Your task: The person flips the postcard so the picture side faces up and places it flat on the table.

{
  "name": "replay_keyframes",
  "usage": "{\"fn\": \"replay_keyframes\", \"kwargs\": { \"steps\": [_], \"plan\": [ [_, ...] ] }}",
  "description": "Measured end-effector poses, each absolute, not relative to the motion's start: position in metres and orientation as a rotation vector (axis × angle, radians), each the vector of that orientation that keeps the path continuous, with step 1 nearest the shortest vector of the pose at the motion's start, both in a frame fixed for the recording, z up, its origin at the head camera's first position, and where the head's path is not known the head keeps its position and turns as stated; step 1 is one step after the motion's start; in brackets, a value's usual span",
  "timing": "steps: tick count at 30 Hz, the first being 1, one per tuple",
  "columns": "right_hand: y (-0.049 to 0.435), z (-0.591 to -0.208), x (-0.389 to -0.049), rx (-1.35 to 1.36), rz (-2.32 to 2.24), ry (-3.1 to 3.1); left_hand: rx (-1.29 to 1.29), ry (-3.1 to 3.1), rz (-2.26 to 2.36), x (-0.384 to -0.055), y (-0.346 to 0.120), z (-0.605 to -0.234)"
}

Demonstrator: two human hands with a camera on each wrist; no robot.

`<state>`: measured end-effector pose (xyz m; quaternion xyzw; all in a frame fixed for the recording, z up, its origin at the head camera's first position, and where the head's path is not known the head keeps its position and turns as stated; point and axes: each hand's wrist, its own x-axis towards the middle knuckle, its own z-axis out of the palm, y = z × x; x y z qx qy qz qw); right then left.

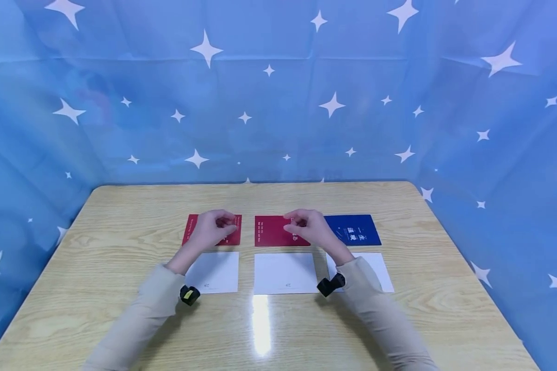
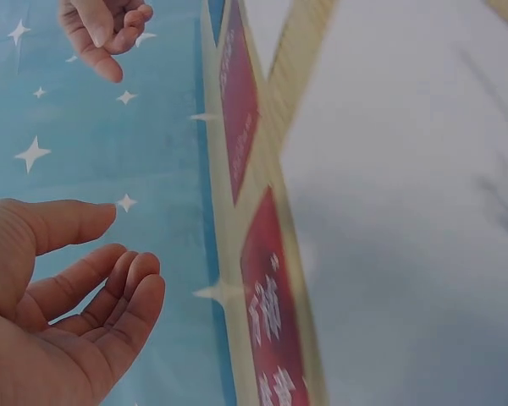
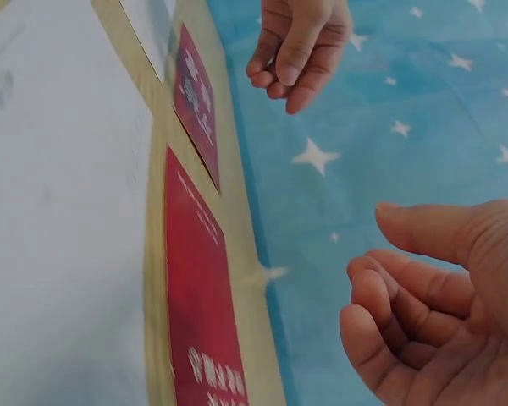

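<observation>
My left hand (image 1: 211, 227) hovers over the left red card (image 1: 234, 238), covering its middle. Its fingers are loosely curled with a gap to the thumb, and nothing is between them. My right hand (image 1: 308, 226) hangs over the right end of the middle red card (image 1: 271, 232), near the blue card (image 1: 355, 230), its fingers bent in the same loose way and holding nothing. In the left wrist view the left hand (image 2: 76, 296) shows a bare palm. The right hand (image 3: 432, 304) is likewise bare in the right wrist view.
Three white cards lie in a front row: left (image 1: 218, 273), middle (image 1: 283, 273) and right (image 1: 371, 268), the last partly behind the right wrist. The wooden table (image 1: 120, 257) ends at a blue star-patterned cloth (image 1: 278, 103). Each wrist wears a small black device.
</observation>
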<state>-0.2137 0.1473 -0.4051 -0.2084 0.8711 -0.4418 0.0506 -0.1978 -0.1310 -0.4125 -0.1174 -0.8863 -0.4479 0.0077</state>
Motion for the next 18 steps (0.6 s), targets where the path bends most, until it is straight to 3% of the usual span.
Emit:
{"fn": "replay_keyframes", "kwargs": {
  "steps": [18],
  "plan": [
    [0.078,-0.423,-0.205,-0.831,-1.289,2.501,-0.233,-2.765,-1.339,-0.170,-0.195,-0.434]
  ]
}}
